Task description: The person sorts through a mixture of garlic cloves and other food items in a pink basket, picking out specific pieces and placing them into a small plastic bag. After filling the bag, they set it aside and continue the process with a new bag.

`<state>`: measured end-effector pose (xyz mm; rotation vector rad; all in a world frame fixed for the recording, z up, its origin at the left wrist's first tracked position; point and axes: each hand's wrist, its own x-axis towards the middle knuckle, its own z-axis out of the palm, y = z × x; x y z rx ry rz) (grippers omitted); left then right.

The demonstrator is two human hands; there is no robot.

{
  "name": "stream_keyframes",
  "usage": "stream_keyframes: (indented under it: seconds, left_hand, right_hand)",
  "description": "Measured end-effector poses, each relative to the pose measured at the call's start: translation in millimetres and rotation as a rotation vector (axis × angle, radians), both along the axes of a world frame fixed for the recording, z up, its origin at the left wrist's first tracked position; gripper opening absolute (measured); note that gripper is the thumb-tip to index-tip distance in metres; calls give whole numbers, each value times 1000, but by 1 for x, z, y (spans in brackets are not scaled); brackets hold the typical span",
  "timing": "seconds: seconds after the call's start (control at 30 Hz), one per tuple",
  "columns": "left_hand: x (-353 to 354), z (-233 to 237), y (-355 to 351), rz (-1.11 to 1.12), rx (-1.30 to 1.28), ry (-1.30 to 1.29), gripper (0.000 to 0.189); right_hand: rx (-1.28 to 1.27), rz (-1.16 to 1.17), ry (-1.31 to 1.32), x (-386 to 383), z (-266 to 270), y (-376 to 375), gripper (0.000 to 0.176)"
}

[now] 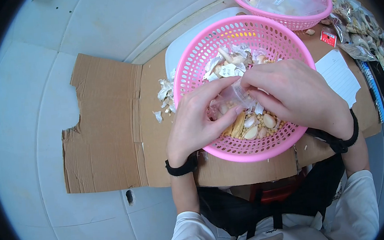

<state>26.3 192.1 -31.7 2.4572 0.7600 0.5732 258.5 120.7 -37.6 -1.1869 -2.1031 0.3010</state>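
Both my hands work over a pink perforated basket [305,57] that stands in front of me. My left hand [196,117] curls round a small clear plastic bag [234,97], its thumb against the near side. At the bag's upper edge, the bent fingers of my right hand [295,89] pinch the plastic; their tips are partly hidden. Pale pieces show through the bag. Below it in the basket lie garlic cloves [251,132], round yellowish beans [268,131] and yellow strips [237,125]. Garlic skins and a small written label [229,70] lie toward the back.
Flattened cardboard [107,131] covers the work surface. Loose garlic skins [166,92] lie left of the basket. A second pink basket [304,22] with clear bags stands at the back right. Filled bags [355,21], lined paper [338,77] and a dark phone-like object [380,82] are on the right.
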Motion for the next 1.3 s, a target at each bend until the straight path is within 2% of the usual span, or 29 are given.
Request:
stream_keyframes:
  seconds: [0.27, 0.37, 0.43, 0.47, 0.53, 0.57, 0.63, 0.73, 1.13, 1.3]
  left_hand:
    - [0, -1, 0, -1, -12, -13, 54]
    - [1, 2, -2, 8, -32, 2, 53]
    - [0, -3, 1, 7, -12, -19, 52]
    - [-1, -6, 2, 6, 7, -41, 51]
    - [-1, -7, 4, 22, -7, -46, 50]
    - [-1, -8, 4, 38, -20, -51, 50]
    - [-1, -9, 4, 45, -13, -79, 50]
    - [-2, -8, 4, 52, -4, -100, 50]
    - [-2, -5, 3, 33, 31, -101, 49]
    - [-2, -7, 3, 35, 24, -102, 50]
  right_hand:
    - [-19, 12, -24, 1, -1, 0, 18]
    - [47, 2, 19, -1, -6, 2, 16]
    - [96, -142, 138, -4, -8, 3, 8]
    - [96, -141, 138, -3, -8, 4, 8]
    - [-3, -219, -41, 1, -9, 5, 10]
    - [-3, -219, -41, 3, -10, 3, 10]
    - [-65, -178, -246, 3, -10, -1, 12]
    - [-187, -139, -351, 4, -6, -8, 10]
    - [-343, -104, -413, -1, 6, -11, 7]
    - [-239, -106, -370, -1, -1, -10, 8]
